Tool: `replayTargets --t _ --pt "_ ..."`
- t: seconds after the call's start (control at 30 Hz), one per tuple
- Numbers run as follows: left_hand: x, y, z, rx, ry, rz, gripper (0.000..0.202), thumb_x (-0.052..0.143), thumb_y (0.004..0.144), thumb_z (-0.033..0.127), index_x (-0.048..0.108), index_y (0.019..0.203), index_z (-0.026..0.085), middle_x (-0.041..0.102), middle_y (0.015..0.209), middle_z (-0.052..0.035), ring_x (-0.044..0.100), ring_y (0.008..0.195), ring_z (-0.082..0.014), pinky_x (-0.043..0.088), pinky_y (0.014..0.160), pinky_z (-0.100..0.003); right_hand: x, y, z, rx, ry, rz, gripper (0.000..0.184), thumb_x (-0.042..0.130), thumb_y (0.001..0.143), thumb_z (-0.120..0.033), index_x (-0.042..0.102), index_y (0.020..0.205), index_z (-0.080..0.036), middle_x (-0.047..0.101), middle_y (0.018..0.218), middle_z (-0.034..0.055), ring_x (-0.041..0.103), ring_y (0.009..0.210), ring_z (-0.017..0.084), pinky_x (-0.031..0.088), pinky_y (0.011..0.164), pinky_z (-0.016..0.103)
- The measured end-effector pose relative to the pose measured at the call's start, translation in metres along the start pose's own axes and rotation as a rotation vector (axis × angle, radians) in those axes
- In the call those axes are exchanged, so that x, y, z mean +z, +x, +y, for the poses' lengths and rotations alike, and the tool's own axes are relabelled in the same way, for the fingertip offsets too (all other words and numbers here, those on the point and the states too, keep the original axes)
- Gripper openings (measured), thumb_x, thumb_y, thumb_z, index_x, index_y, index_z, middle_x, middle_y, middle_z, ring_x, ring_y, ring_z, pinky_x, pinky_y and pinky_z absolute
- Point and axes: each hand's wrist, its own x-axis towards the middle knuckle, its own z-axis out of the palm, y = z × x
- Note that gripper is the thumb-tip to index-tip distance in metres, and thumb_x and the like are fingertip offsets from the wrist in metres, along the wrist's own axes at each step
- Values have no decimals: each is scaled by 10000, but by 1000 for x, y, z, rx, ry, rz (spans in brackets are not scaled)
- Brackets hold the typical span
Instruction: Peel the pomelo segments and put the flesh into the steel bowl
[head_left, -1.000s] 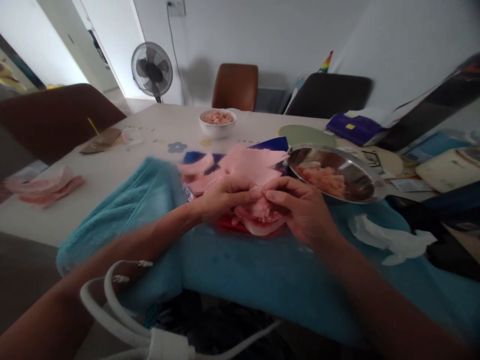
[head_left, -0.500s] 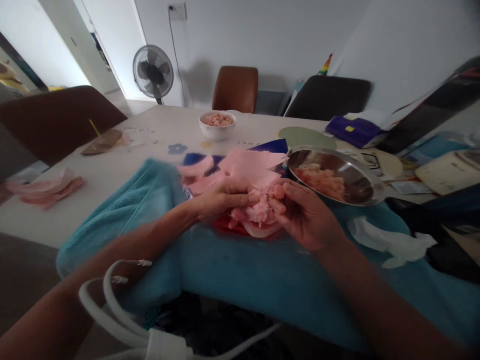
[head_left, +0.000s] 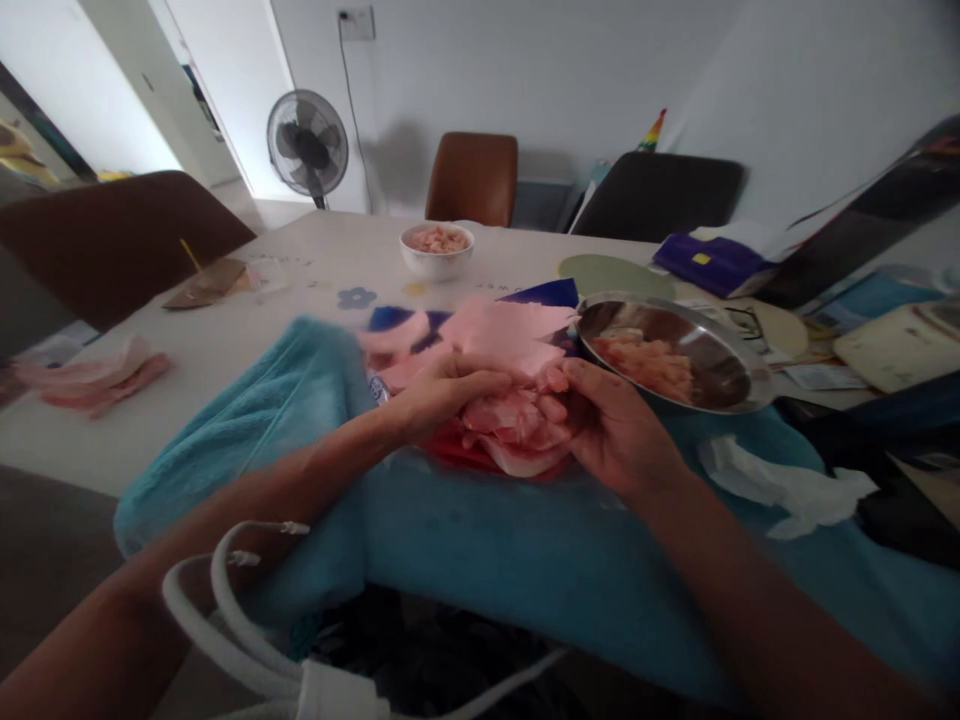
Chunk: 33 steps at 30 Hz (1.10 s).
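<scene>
My left hand (head_left: 442, 395) is closed on the far left edge of a pink pomelo segment (head_left: 514, 418), its thumb lying along the top and its other fingers mostly hidden. On the other side, my right hand (head_left: 615, 425) pinches a small lump of pomelo flesh (head_left: 555, 380) between thumb and fingertips. Beneath and behind both hands lies a pile of pale pink pomelo peel (head_left: 502, 335) on a red and blue wrapper (head_left: 457, 450). Right of my right hand, a steel bowl (head_left: 727, 375) holds peeled pink flesh (head_left: 649, 365).
A blue towel (head_left: 480, 540) drapes over the table's near edge. Farther back stands a white bowl (head_left: 436, 265) of pink pieces. Crumpled tissue (head_left: 787, 485) lies at right, more pink peel (head_left: 97, 375) at left. White cables (head_left: 232, 640) hang in front of me.
My left thumb has shifted slightly up and away from the segment's middle, uncovering more of its surface. My right hand keeps nearly the same place and pinch.
</scene>
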Motion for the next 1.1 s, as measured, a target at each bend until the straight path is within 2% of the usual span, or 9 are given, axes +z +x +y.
replayTargets --t 0.07,0.17,0.33,0.5,0.63,0.73,0.87,1.0,1.1 --pt "2 0 1 30 80 13 263 787 827 412 803 937 173 774 916 -59 699 847 -148 549 743 -251 0 -1 1 18 -9 -18 281 876 741 -413 692 699 -205 581 657 -23 544 539 82 497 434 166" --pt "6 -2 1 60 194 53 311 817 788 416 777 953 155 720 817 -29 617 708 -108 481 622 -219 0 -1 2 30 -37 -42 273 861 767 -414 700 732 -197 602 614 -20 576 538 88 540 483 171" --pt "9 -1 -1 114 337 202 307 818 759 431 732 835 146 621 703 4 507 627 -85 384 535 -205 2 -1 5 29 -60 -18 256 880 754 -382 704 749 -196 642 664 -26 600 551 83 572 514 185" --pt "11 -2 0 154 323 151 200 745 812 352 725 833 154 642 689 8 521 588 -71 386 519 -192 4 -1 6 56 -52 24 240 904 710 -346 726 734 -185 659 640 -7 603 545 98 566 500 203" --pt "14 -4 5 126 342 93 103 679 811 249 684 785 149 617 634 22 510 544 -64 378 490 -182 4 -1 6 45 -55 27 239 904 707 -332 730 763 -179 670 666 -3 620 563 105 578 509 216" --pt "15 -5 6 123 404 144 65 679 778 204 675 751 144 608 628 24 495 547 -59 365 491 -177 5 -2 5 43 -52 43 231 900 708 -325 729 770 -184 676 694 1 641 599 117 575 499 213" --pt "15 -5 3 132 471 212 150 724 787 273 727 867 146 648 696 6 505 585 -71 375 514 -187 6 -2 4 33 -41 64 214 895 701 -314 732 751 -183 677 709 2 614 587 103 561 482 199" --pt "13 -5 -2 213 491 235 224 755 810 364 739 898 159 677 731 -10 518 610 -87 394 536 -205 7 -2 5 18 -57 92 219 901 683 -311 741 766 -187 686 698 -7 624 559 104 570 480 213" --pt "12 -5 -6 272 529 254 155 743 826 314 741 884 170 692 743 -7 528 630 -91 404 559 -211 8 -2 6 30 -88 88 244 906 684 -349 735 757 -192 677 623 -11 617 509 110 575 486 233"
